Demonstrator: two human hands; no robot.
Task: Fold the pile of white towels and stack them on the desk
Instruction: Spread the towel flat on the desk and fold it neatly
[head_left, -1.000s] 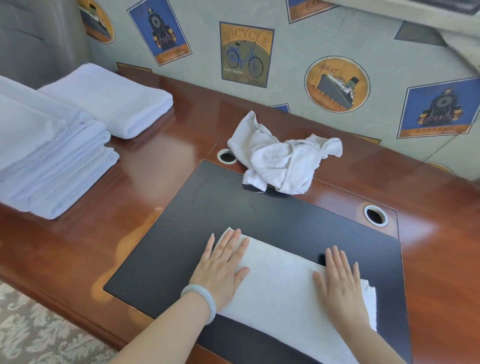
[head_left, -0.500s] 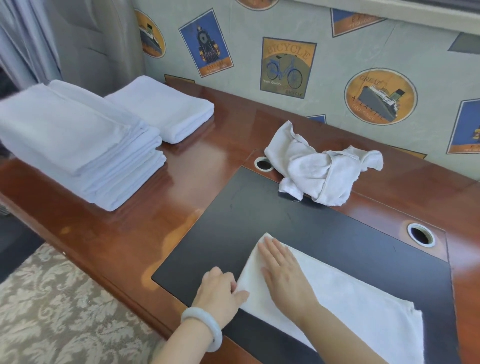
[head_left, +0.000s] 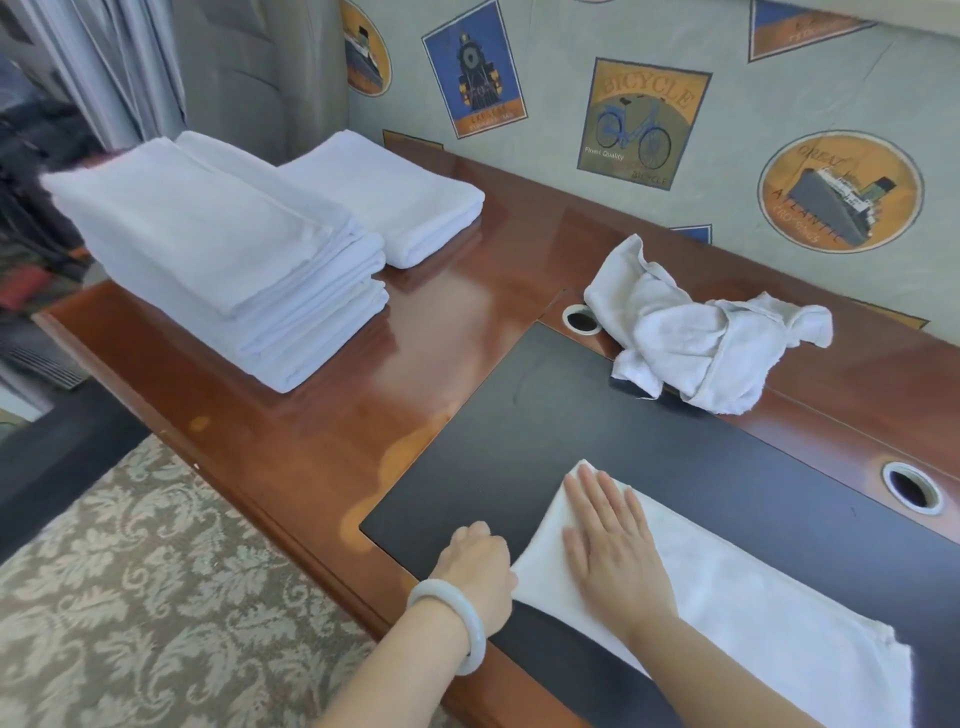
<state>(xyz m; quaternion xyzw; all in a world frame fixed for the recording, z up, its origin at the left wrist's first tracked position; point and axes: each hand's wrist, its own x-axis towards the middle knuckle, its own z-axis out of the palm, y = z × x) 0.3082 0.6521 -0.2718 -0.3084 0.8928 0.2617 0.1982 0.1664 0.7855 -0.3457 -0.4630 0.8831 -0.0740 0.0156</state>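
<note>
A white towel (head_left: 753, 608) lies flat as a long strip on the black desk pad (head_left: 597, 415). My right hand (head_left: 613, 545) presses flat on the strip's left end, fingers straight. My left hand (head_left: 478, 566), with a pale bangle on its wrist, curls its fingers round the towel's left edge. A crumpled white towel (head_left: 696, 338) lies behind on the wooden desk (head_left: 441, 322). A tall stack of folded white towels (head_left: 223, 260) sits at the desk's left end, with one more folded towel (head_left: 395, 200) behind it.
Two round cable holes (head_left: 581, 319) (head_left: 911, 488) sit at the pad's back edge. A wall with poster prints (head_left: 644, 119) rises behind the desk. Patterned carpet (head_left: 130, 597) lies below the desk's front edge, and grey curtains (head_left: 130, 62) hang at the far left.
Both hands left their flat, spread position on the towel. My right hand slid to the left end, and my left hand moved off the top to grip the left edge. My view swung left.
</note>
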